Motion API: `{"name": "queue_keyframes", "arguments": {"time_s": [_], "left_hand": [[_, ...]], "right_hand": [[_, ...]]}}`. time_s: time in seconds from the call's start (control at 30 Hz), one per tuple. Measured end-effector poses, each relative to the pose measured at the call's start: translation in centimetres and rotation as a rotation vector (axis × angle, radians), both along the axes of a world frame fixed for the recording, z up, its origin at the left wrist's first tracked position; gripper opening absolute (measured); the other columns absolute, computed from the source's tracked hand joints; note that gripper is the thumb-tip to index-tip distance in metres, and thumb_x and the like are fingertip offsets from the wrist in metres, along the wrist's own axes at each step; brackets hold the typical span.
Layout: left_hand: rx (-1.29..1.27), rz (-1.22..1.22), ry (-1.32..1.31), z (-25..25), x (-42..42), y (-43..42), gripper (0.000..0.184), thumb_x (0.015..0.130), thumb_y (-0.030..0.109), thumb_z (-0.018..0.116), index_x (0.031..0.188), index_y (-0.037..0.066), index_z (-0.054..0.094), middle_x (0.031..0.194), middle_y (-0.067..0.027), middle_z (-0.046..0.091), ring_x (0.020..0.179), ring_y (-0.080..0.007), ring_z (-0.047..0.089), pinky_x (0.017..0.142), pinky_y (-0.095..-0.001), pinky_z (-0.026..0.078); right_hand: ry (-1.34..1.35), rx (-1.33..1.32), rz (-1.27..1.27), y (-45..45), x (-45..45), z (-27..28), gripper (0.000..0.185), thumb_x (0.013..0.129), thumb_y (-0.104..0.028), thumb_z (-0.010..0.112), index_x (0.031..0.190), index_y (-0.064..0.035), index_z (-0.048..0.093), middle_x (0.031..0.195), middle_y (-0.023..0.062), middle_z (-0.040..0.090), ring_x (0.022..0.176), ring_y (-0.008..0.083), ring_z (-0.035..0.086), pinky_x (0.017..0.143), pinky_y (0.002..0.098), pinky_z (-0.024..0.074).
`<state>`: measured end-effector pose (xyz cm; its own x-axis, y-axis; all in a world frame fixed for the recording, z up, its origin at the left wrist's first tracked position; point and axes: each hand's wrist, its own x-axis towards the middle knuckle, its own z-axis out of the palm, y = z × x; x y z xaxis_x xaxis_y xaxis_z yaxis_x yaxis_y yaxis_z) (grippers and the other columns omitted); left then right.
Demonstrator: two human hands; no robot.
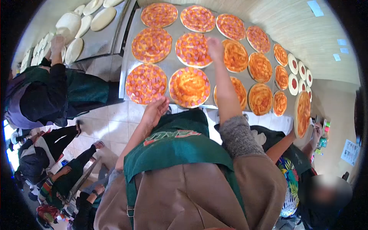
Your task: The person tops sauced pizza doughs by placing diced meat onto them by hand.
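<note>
My left hand (156, 110) is at the table's front edge, palm turned up, with its fingers curled together; whatever lies in them is hidden. Just beyond it are a pizza base covered with sauce and diced ham (146, 83) and a sauced base with ham pieces only around its rim (189, 87). My right hand (215, 50) reaches over the right edge of a ham-topped pizza (193, 50) in the middle row. It is smeared by motion, so its fingers do not show clearly. Beside it lies a base with sauce only (235, 56).
The metal table (174, 23) carries several more pizzas, with plain sauced bases towards the right. A co-worker at right holds a sauced base (302, 115) on one hand. At left, another person's hand (58, 44) is by pale dough rounds (103, 19) on a second table.
</note>
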<state>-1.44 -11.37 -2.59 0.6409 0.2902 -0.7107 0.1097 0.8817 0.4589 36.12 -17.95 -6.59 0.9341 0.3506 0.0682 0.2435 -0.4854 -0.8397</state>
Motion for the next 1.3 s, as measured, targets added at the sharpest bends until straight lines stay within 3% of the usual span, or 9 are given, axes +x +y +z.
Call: {"name": "queue_keyframes", "arguments": {"time_s": [0.03,0.17,0.4,0.53,0.6,0.77,1.03,1.23,1.3], "left_hand": [[0.008,0.009,0.004,0.3,-0.4,0.0,0.015,0.093,0.013,0.056,0.104,0.003,0.058,0.099,-0.0056,0.065,0.093,-0.0131,0.064,0.082,-0.026,0.054],[0.014,0.035,0.055,0.6,-1.9,-0.9,0.016,0.093,0.012,0.056,0.105,0.002,0.058,0.099,-0.0064,0.065,0.094,-0.0136,0.064,0.084,-0.0263,0.054],[-0.001,0.026,0.007,-0.4,-1.4,-0.5,0.018,0.093,0.015,0.057,0.106,0.003,0.059,0.099,-0.0048,0.065,0.091,-0.0124,0.064,0.082,-0.0238,0.054],[0.045,0.094,-0.039,-0.6,0.0,0.4,0.018,0.093,0.018,0.058,0.105,0.005,0.06,0.096,-0.0031,0.065,0.086,-0.0097,0.063,0.078,-0.0228,0.054],[0.036,0.058,-0.07,-0.8,0.6,0.7,0.017,0.093,0.018,0.058,0.104,0.006,0.061,0.093,-0.002,0.064,0.083,-0.0085,0.063,0.077,-0.0224,0.054],[0.12,-0.307,-0.059,-2.4,1.4,0.0,0.019,0.094,0.021,0.057,0.105,0.006,0.06,0.092,-0.0011,0.06,0.085,-0.0091,0.057,0.08,-0.0257,0.049],[0.236,-0.358,-0.029,-1.0,2.1,-1.3,0.021,0.09,0.02,0.064,0.102,0.003,0.063,0.087,-0.0015,0.063,0.076,-0.008,0.061,0.069,-0.0206,0.055],[0.14,-0.201,-0.063,-1.8,0.6,-0.2,0.02,0.09,0.022,0.063,0.101,0.005,0.063,0.087,-0.001,0.064,0.077,-0.0081,0.061,0.071,-0.0209,0.054],[0.161,-0.163,-0.039,-2.0,-0.1,0.1,0.019,0.09,0.022,0.063,0.1,0.005,0.063,0.087,-0.0011,0.063,0.077,-0.0086,0.062,0.071,-0.0212,0.054]], "right_hand": [[-0.037,0.206,-0.22,1.8,2.9,0.2,0.029,0.083,-0.026,0.062,0.101,-0.0037,0.064,0.089,0.0138,0.065,0.087,0.0259,0.063,0.078,0.0349,0.0487],[0.302,0.571,0.191,12.9,6.6,-4.7,0.036,0.085,-0.031,0.062,0.111,-0.0054,0.061,0.101,0.007,0.064,0.092,0.0204,0.06,0.081,0.0315,0.0466],[0.588,0.311,1.649,14.1,-22.6,9.7,0.031,0.089,-0.029,0.058,0.104,-0.0039,0.066,0.096,0.0096,0.068,0.092,0.0187,0.062,0.082,0.0311,0.047],[0.035,0.15,0.927,7.4,-22.3,8.5,0.024,0.088,-0.021,0.06,0.101,-0.0008,0.066,0.089,0.0125,0.068,0.085,0.0197,0.064,0.08,0.0314,0.0483],[0.372,-0.083,0.733,1.8,-21.7,6.6,0.021,0.088,-0.019,0.062,0.098,-0.0006,0.066,0.086,0.0087,0.068,0.08,0.0171,0.064,0.075,0.0297,0.0493],[0.814,0.354,0.585,-6.2,-22.8,5.1,0.024,0.088,-0.019,0.066,0.101,0.0008,0.065,0.083,0.0023,0.065,0.073,0.0085,0.06,0.065,0.0235,0.0482],[0.866,0.17,0.487,-9.2,-20.2,2.6,0.022,0.085,-0.022,0.067,0.098,-0.0032,0.064,0.078,0.0025,0.064,0.068,0.009,0.06,0.061,0.0231,0.0493],[-0.299,-0.586,0.29,-7.4,-15.2,-0.4,0.036,0.078,-0.005,0.062,0.113,-0.0141,0.063,0.092,0.0114,0.06,0.089,0.028,0.059,0.08,0.0396,0.0491],[-0.235,-0.634,0.324,-7.3,-14.9,-0.3,0.045,0.076,-0.003,0.058,0.118,-0.0185,0.061,0.1,0.0156,0.057,0.098,0.0324,0.056,0.085,0.0424,0.047]]}}
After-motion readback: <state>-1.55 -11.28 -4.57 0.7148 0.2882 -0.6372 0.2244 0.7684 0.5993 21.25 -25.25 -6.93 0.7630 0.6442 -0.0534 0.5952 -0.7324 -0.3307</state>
